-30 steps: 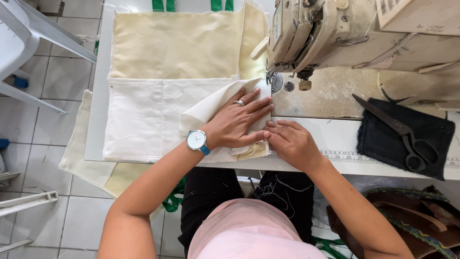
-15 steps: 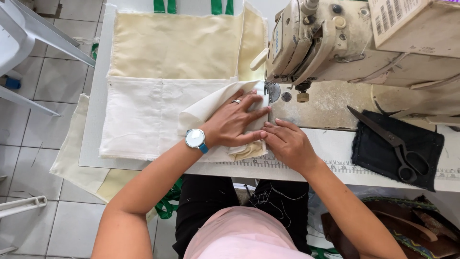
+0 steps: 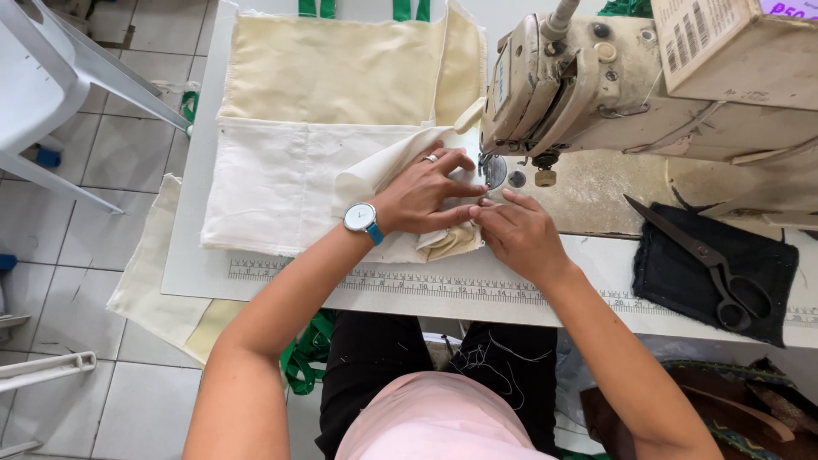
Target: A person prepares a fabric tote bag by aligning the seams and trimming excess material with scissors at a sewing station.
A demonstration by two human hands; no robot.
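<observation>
**Cream fabric held at the needle**

Far left of the fingers: white plastic chair [image 3: 51, 85] on the tiled floor [image 3: 102, 153], and a cream cloth piece [image 3: 158, 290] hanging off the worktop [image 3: 196, 264] edge. Nearer, flat on the worktop, a pale cream panel [image 3: 273, 187] with a yellower panel [image 3: 332, 72] beyond it, green straps [image 3: 319, 7] at its far end.

Left hand [image 3: 422, 200]: palm down on the folded cream fabric [image 3: 383, 175], fingers [image 3: 456, 162] spread and pressing flat, a ring on one of them, tips pointing toward the presser foot. White-faced wristwatch with a blue strap [image 3: 361, 219] just behind the hand. Folded corner of the fabric showing under and just beneath the palm.

Right hand [image 3: 520, 234]: touching the left fingertips, fingers [image 3: 486, 213] drawn together and pinching the fabric edge right in front of the needle area [image 3: 494, 170]. Printed ruler strip [image 3: 409, 281] along the near worktop edge, below both hands.

Just beyond the fingertips: worn beige industrial sewing machine [image 3: 596, 85], head overhanging the fabric. Well right of the fingers: black-handled scissors [image 3: 707, 264] lying on a dark cloth square [image 3: 724, 273], apart from both hands. Bottom of the view: pink top [image 3: 434, 426] and dark trousers [image 3: 383, 358] with loose threads.
</observation>
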